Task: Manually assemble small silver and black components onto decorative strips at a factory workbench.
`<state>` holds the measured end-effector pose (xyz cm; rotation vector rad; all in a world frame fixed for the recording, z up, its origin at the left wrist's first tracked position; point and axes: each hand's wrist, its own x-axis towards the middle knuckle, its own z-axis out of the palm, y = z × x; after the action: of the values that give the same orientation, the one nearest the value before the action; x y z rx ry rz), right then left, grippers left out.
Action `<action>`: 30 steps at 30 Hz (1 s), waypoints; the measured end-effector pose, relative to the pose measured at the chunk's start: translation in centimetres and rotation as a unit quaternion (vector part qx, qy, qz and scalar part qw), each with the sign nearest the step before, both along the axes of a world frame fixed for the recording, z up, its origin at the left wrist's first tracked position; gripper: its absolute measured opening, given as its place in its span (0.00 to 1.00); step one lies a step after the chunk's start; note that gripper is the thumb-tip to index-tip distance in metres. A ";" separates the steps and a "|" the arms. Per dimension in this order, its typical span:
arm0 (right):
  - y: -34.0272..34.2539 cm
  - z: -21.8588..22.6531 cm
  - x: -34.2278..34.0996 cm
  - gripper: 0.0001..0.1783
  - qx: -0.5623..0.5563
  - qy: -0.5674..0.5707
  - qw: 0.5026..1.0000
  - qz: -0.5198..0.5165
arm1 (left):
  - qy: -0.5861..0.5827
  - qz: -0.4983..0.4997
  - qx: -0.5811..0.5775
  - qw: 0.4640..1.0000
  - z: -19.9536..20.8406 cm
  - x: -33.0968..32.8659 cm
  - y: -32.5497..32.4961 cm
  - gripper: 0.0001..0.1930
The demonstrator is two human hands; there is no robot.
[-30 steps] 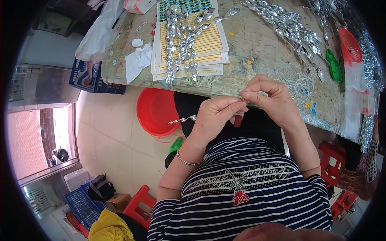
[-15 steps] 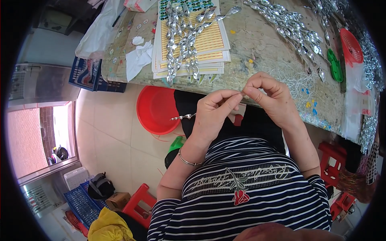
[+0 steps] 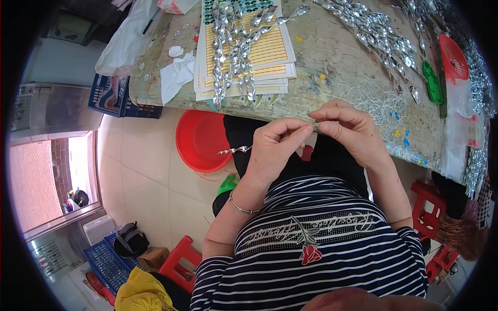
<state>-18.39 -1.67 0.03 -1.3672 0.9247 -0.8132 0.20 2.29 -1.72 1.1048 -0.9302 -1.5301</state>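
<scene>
Fine fingertip work: your left hand (image 3: pixel 275 150) grips a silver twist (image 3: pixel 241 149); your right hand (image 3: pixel 355 129) meets its fingertips (image 3: pixel 308 129), narrowed, hold unclear. Next calls for steadiness, I'd say.

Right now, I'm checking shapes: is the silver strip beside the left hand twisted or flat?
Twisted: the silver strip shows repeated shiny turns; its other end is hidden behind the left hand.

navy tee (image 3: pixel 311 282) with white stripes, short sleeves (image 3: pixel 210 274), pale looping lettering (image 3: pixel 270 237) plus a red rose (image 3: pixel 310 254) on front. silvery bangle (image 3: pixel 239 209) on the left forearm (image 3: pixel 228 230) too.
</scene>
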 end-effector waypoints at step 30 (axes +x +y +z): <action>0.0 0.8 -0.1 0.13 0.072 -0.107 0.992 -0.003 | -0.036 0.020 -0.024 0.999 -0.4 0.7 0.0 0.05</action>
<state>-18.48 -1.63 0.79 -1.1284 0.8046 -0.8619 0.88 2.27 -2.09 1.1440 -0.9823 -1.4360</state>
